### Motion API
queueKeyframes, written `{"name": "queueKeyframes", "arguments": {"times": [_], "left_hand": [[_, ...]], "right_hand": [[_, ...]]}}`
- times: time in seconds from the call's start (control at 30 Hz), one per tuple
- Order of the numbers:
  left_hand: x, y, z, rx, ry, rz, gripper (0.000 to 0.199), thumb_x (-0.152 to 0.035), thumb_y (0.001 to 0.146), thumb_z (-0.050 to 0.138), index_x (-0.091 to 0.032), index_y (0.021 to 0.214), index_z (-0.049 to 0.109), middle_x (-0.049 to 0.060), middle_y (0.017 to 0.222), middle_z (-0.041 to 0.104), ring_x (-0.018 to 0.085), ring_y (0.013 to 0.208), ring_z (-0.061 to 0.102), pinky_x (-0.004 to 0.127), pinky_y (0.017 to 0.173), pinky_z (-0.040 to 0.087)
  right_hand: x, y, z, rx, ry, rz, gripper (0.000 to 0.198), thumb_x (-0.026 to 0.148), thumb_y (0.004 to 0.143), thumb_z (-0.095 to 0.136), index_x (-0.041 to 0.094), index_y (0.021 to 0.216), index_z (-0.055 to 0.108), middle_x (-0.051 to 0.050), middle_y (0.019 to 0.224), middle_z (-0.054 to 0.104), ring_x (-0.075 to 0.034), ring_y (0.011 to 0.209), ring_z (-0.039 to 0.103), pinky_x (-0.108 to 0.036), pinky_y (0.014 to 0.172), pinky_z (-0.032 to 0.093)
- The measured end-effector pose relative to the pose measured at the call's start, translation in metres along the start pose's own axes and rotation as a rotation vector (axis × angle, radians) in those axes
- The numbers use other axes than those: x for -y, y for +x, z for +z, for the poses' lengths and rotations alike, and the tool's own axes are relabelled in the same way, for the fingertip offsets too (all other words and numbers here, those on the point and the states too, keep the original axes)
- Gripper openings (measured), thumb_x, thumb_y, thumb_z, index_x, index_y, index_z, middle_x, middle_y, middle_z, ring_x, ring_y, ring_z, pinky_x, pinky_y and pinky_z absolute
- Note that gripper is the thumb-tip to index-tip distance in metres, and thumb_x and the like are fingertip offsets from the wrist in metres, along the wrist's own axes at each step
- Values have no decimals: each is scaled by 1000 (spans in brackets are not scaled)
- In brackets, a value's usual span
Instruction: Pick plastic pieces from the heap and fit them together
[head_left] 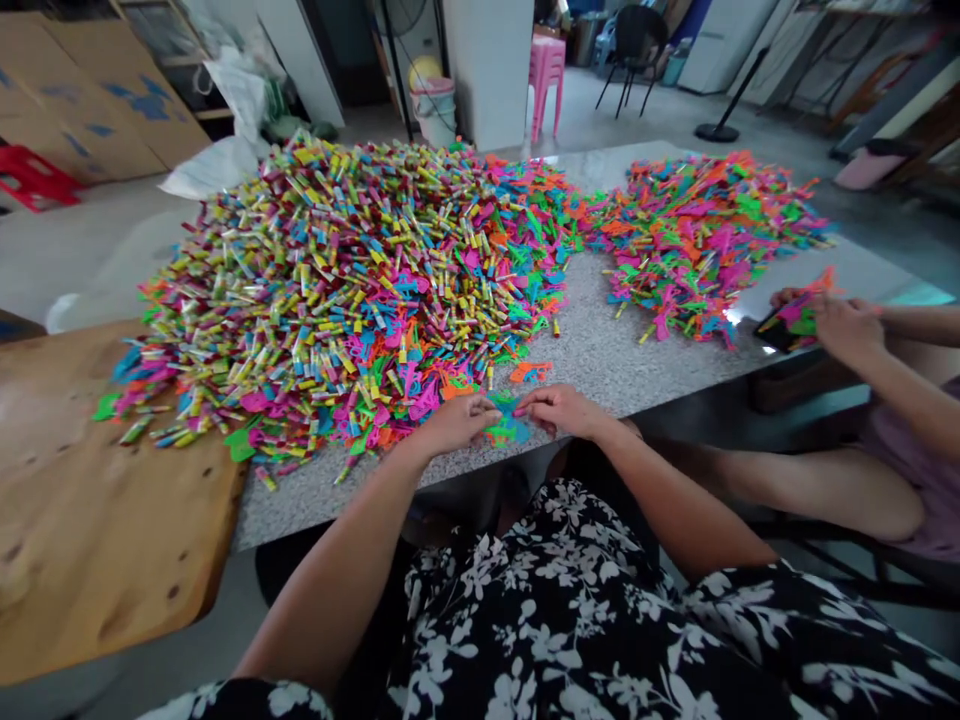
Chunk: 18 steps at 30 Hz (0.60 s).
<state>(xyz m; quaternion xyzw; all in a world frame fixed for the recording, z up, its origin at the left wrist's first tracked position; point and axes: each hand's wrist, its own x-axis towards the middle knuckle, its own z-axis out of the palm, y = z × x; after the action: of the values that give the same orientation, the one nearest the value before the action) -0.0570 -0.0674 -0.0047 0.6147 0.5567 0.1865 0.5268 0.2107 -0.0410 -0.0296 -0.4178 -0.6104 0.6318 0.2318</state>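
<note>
Near the front edge of the grey speckled table [592,360], my left hand [459,422] is closed, its fingertips pinched at a green plastic toy piece [498,432]. Opposite it, my right hand [561,408] pinches a blue plastic toy piece [517,408]. The green and blue pieces overlap between my hands, so their exact shapes are hard to make out. Just beyond my fingers lies an orange plastic toy piece [531,372]. A large heap of small tubes with yellow, blue and pink parts [337,270] rises in front of my left hand, mixed with bright plastic pieces.
A second heap of bright plastic pieces [697,235] lies at the back right. On the right, a co-worker's hands [847,325] hold colourful pieces over a dark object. A wooden board [105,520] adjoins the table on the left. Pink stools [547,75] stand behind.
</note>
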Motion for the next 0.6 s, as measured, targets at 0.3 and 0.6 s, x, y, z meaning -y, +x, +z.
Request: {"name": "queueKeyframes", "arguments": {"times": [0.3,0.6], "left_hand": [[-22,59,43,-393,442,192,27,-32,98,64,-23,122,74,13,120,77,32,114,71,41,99,52],[-36,108,78,-369,817,176,36,-19,98,55,-15,129,73,22,135,67,38,120,64,47,98,51]], "right_hand": [[-28,26,-83,-935,563,-55,23,40,92,68,22,106,69,-2,93,78,-9,50,60,-19,44,49],[-15,96,-91,-809,-764,207,39,31,103,56,12,131,73,-22,134,71,-29,123,68,-35,105,50]]}}
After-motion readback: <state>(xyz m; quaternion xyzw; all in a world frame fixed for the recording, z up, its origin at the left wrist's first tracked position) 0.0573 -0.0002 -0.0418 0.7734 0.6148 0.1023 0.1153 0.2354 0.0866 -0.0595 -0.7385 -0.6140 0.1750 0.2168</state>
